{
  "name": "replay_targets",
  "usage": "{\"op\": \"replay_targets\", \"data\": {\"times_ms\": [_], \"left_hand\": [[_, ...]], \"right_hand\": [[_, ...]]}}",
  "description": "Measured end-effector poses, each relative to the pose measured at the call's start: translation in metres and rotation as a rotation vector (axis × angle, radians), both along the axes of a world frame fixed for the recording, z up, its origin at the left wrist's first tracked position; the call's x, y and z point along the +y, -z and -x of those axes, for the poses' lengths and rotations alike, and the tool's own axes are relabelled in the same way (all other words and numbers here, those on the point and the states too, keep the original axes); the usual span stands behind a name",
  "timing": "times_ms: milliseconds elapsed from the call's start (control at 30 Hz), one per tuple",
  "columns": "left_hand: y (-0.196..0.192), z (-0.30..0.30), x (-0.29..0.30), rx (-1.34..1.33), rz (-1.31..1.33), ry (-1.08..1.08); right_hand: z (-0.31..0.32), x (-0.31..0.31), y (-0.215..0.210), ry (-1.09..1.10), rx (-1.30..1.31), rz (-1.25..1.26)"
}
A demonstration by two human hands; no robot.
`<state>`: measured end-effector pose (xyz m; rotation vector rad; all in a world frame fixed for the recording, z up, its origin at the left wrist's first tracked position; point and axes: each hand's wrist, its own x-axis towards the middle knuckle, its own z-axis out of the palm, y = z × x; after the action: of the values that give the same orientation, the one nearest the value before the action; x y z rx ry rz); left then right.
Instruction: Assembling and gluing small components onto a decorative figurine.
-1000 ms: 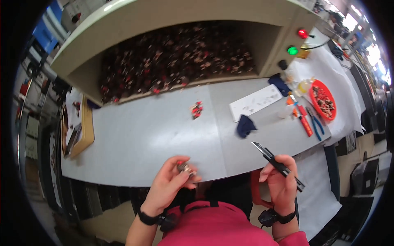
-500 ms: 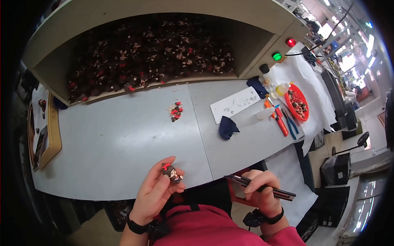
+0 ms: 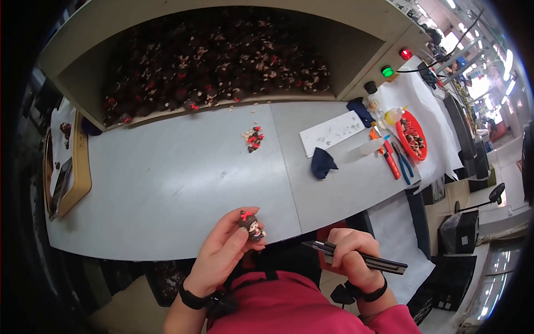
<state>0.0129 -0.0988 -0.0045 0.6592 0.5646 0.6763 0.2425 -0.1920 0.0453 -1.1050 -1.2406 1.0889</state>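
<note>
A small doll figurine [image 3: 253, 227] with dark hair, a red bow and a pale face is held upright by my left hand [image 3: 220, 250], between thumb and fingers, over the table's near edge. To its right, my right hand [image 3: 356, 256] is wrapped round a black utility knife [image 3: 384, 264]. The knife's pointed tip faces left toward the figurine but is apart from it. Farther back on the grey table lies a small pile of red, dark and pale bits [image 3: 255, 139].
Behind the table an open-fronted box [image 3: 356, 72] holds many dark, red and pale pieces. Right of centre are a white slab [image 3: 334, 132], a dark blue cloth [image 3: 322, 163], pliers [image 3: 401, 162] and a red bowl [image 3: 417, 146] of bits. A yellow tray [image 3: 83, 167] stands at left.
The whole view has shifted slightly, with the table sitting higher and further right. My left hand has moved a little closer to the knife and still holds the figurine. The right-hand grip looks unchanged.
</note>
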Motion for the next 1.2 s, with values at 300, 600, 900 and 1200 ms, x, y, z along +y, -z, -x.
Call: {"op": "replay_targets", "data": {"times_ms": [300, 600, 900, 1200], "left_hand": [[0.001, -0.004, 0.002, 0.012, -0.116, 0.067], [0.000, -0.005, -0.001, 0.034, -0.191, 0.084], [0.001, -0.006, -0.001, 0.040, -0.200, 0.085], [-0.001, -0.005, -0.001, 0.045, -0.188, 0.083]], "right_hand": [[0.009, 0.012, -0.003, -0.080, -0.147, -0.029], [0.017, 0.019, -0.002, -0.136, -0.217, -0.033], [0.022, 0.028, -0.009, -0.188, -0.391, -0.082], [0.024, 0.033, -0.008, -0.208, -0.461, -0.129]]}}
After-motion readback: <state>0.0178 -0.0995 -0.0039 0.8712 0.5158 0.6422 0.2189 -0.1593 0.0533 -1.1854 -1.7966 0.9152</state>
